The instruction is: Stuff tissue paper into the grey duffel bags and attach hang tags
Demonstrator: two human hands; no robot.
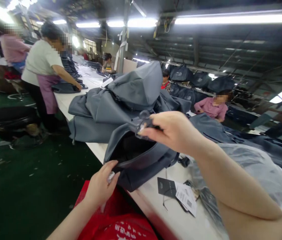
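A grey-blue bag lies at the table's edge in front of me, its dark mouth gaping. My left hand is closed at the near left rim of that mouth, fingertips over the edge. Something small and white, too small to make out, shows between its thumb and fingers. Above the opening, my right hand pinches a bundled dark grey strap. Whether the strap is joined to the bag is hidden. Black and white paper tags with a thin cord lie on the table, right of the bag.
More grey-blue bags are heaped behind on the white table. Clear plastic lies at the right. A black round stool stands on the green floor at left. Co-workers work along the table; finished bags hang behind.
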